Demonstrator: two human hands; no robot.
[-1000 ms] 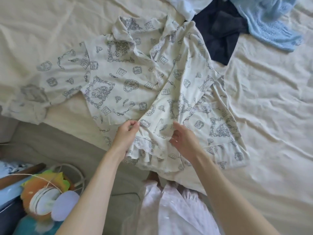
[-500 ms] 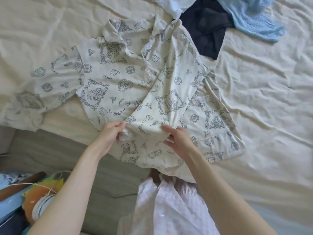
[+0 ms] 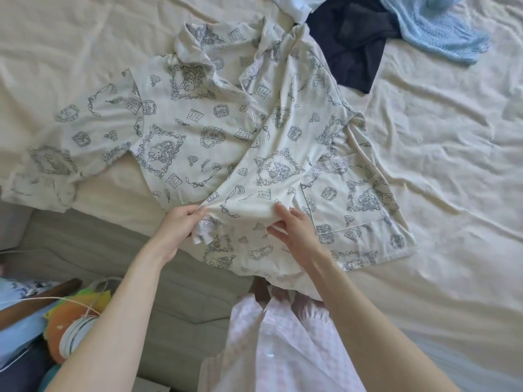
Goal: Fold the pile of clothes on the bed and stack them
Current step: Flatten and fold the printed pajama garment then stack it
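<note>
Two bare hands reach from the bottom of the view onto a cream printed shirt (image 3: 198, 120) spread on a bed. The left hand (image 3: 181, 222) has its fingers curled and its thumb pressed down, pinching the lower corner of a folded-over sleeve panel together with a small white frilled trim. The right hand (image 3: 294, 230) is just beside it, thumb and forefinger pinching the same lower edge of the panel while the other fingers lie fairly straight on the fabric.

The shirt lies collar away from the person, directly ahead of both hands. One sleeve stretches out to the left toward the mattress edge; the right sleeve is folded diagonally across the front, ending at the hands. The hem hangs slightly over the bed's near edge.

Beyond the shirt, at the top of the view, lie a dark navy garment (image 3: 353, 52), a light blue knitted piece (image 3: 441, 38) and a scrap of white cloth (image 3: 300, 7) — all three cut off by the frame. The cream bedsheet (image 3: 452, 165) is wrinkled.

Below, the person's pale pink checked clothing (image 3: 271, 349) hides part of the hem. At lower left, an orange and yellow object with white cord (image 3: 70, 323) is hard to identify.
</note>
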